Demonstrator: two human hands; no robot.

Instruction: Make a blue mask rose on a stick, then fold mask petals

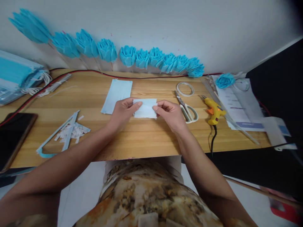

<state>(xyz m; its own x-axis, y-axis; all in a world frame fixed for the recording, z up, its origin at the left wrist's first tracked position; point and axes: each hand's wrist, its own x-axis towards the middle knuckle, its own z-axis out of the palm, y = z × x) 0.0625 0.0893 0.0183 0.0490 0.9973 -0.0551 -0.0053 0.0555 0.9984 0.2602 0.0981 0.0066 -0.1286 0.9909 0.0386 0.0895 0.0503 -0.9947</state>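
A small pale blue-white piece of mask fabric [146, 108] is held over the wooden table [142, 138], pinched at both ends. My left hand [123, 111] grips its left edge with thumb and fingers closed. My right hand [170, 114] pinches its right edge the same way. A flat light blue mask sheet [115, 94] lies on the table just behind my left hand.
Scissors [188, 110], a tape roll [185, 89] and a yellow glue gun [214, 111] lie to the right. Cut strips and scraps [67, 132] sit at left, a dark tablet [14, 134] and stacked masks [16, 77] farther left. Blue fabric flowers [151, 58] line the wall.
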